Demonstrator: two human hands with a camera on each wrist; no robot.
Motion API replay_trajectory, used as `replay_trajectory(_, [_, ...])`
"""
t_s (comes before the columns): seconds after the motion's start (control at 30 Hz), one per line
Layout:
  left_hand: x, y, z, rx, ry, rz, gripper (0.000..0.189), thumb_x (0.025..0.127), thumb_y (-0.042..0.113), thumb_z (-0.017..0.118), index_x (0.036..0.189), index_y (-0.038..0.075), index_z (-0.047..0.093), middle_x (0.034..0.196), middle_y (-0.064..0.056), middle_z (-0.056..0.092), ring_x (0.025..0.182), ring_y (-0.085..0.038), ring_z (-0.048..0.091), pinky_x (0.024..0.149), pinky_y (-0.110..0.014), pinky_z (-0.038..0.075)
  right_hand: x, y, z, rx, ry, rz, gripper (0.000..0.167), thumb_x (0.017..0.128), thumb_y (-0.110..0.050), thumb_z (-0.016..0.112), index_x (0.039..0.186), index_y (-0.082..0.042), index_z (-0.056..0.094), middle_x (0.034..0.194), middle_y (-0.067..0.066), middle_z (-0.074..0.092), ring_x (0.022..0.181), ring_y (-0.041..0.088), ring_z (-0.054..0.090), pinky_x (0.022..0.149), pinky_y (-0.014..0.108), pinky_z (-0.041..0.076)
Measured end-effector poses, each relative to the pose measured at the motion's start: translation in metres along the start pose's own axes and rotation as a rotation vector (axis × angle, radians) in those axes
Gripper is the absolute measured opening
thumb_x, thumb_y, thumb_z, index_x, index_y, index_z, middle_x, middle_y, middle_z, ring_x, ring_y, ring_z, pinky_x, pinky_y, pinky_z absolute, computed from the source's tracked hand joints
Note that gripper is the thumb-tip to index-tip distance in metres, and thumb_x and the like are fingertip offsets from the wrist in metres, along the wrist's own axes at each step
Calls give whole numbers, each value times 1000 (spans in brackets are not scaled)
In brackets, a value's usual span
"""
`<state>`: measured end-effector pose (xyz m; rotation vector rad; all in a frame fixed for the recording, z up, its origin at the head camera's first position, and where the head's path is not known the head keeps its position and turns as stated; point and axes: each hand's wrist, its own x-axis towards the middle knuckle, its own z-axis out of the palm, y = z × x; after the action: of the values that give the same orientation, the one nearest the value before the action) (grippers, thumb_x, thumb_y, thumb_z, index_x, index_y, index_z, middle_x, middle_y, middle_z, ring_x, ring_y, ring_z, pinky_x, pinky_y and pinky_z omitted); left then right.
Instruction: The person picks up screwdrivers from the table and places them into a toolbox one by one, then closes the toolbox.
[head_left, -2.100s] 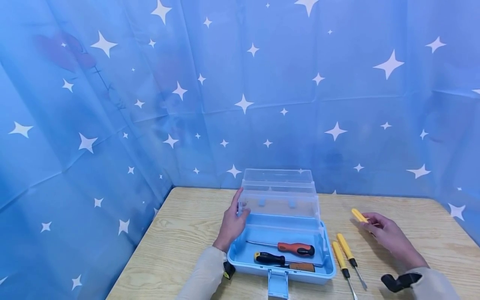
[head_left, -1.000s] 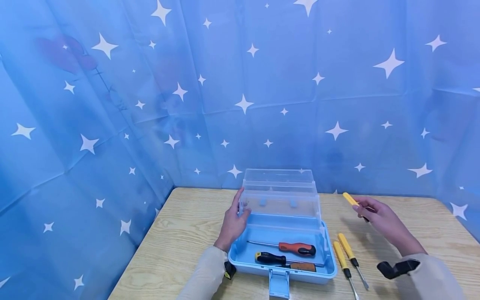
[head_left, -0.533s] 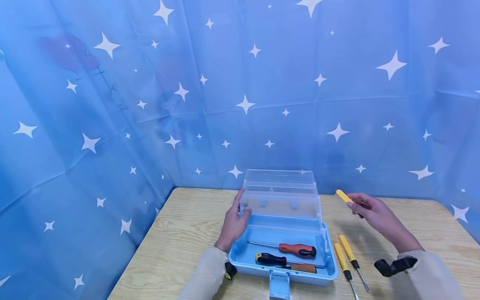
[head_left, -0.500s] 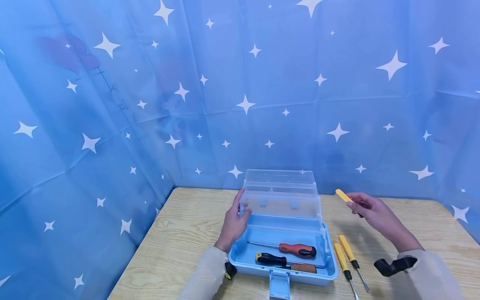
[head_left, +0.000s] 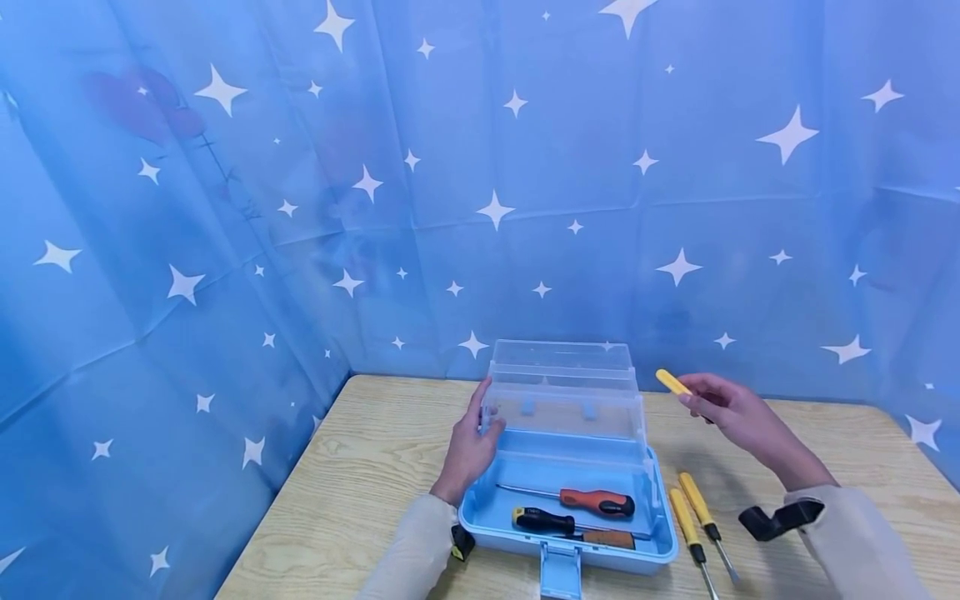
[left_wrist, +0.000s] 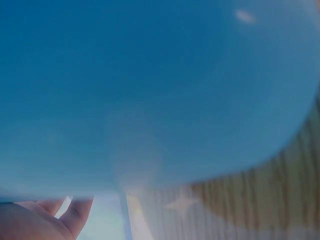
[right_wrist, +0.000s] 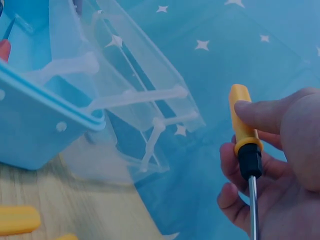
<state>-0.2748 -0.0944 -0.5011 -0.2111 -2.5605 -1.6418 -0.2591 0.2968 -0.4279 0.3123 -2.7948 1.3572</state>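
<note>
As screwdriver [right_wrist: 250, 159] hovers, gap to lid edge [head_left: 637, 417]

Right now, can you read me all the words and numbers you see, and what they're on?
None can be read for sure.
Black screwdriver: pale marks on the handle, too small to read.
Red screwdriver: can't tell, too small.
Yellow screwdriver, the held one: no lettering shows.
Blue curtain: faint strokes at left, too blurred.

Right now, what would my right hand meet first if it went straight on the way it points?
Your right hand, with its yellow-handled screwdriver, would probably meet the clear plastic toolbox lid; depth is unclear, so possibly the blue star-patterned cloth instead.
</note>
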Motion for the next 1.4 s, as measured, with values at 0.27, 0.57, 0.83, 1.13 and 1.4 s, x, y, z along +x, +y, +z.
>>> replay_trajectory(0.27, [0,0,1,-3,5,10,66,102,23,51,154,48,21,151,-5,47,135,-31,48,108,-58,41,8,-14,3,-3,-12,-17,44,103,-35,52,135,-5,54,98,11,59,82,19,53,62,27,48])
replay_trajectory(0.57, [0,0,1,-1,7,16,66,101,23,53,154,48,22,151,-5,47,135,-31,49,107,-57,42,15,-25,8,7,-29,-30,43,103,-36,53,134,-6,55,97,11,58,83,21,53,61,27,47])
replay_trajectory(0.83, [-1,0,0,-9,0,-4,65,102,24,52,154,49,21,152,-3,46,136,-32,48,106,-59,42,22,-32,13,0,-51,-39,43,102,-36,54,133,-7,57,101,12,60,86,23,53,63,27,47])
replay_trajectory(1.13, [-1,-1,1,-9,2,-4,66,102,23,52,154,49,21,151,-4,47,135,-31,49,106,-58,43,35,-40,18,13,-76,-61,43,102,-35,55,134,-6,57,110,17,62,90,25,55,69,28,51])
replay_trajectory(1.4, [0,0,0,-20,0,13,66,102,23,52,154,47,21,151,-3,47,135,-30,49,106,-57,43,43,-54,22,31,-99,-108,40,102,-28,56,133,-5,58,110,16,63,89,26,56,69,27,53])
